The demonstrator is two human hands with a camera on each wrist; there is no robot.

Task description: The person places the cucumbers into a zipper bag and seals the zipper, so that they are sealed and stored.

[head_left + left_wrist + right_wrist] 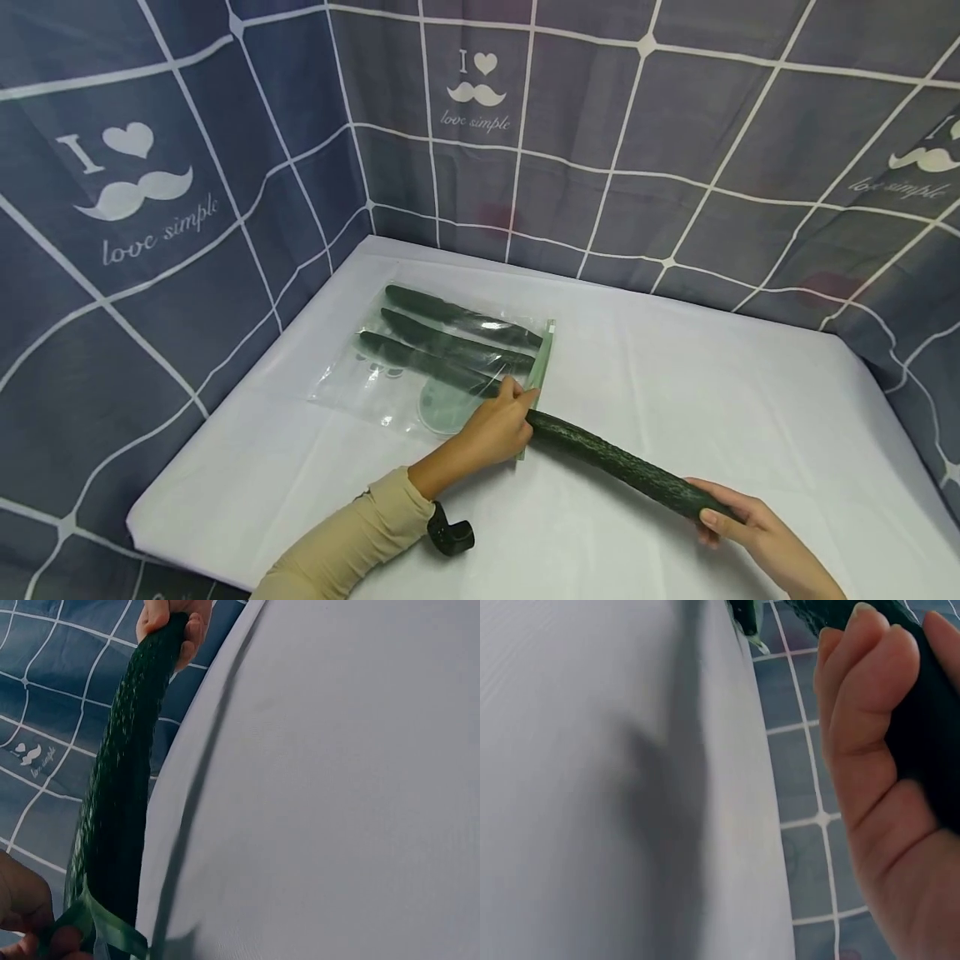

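Note:
A clear zip bag (375, 375) lies on the white table with three dark green cucumbers (457, 317) inside. My left hand (517, 400) pinches the bag's green zip edge (542, 358) at its mouth. A fourth long cucumber (622, 462) points into that mouth, its far tip beside my left fingers. My right hand (716, 512) grips its near end. In the left wrist view the cucumber (120, 787) runs from the right hand (169, 619) down to the green edge (105, 926) by my left hand (22, 915). The right wrist view shows my right hand's fingers (870, 750) curled round the cucumber (934, 742).
The white-covered table (712, 375) is walled on three sides by blue-grey checked cloth (600, 125). A black wrist mount (450, 533) sits under my left forearm. The bag has a round pale green print (442, 404) near its mouth.

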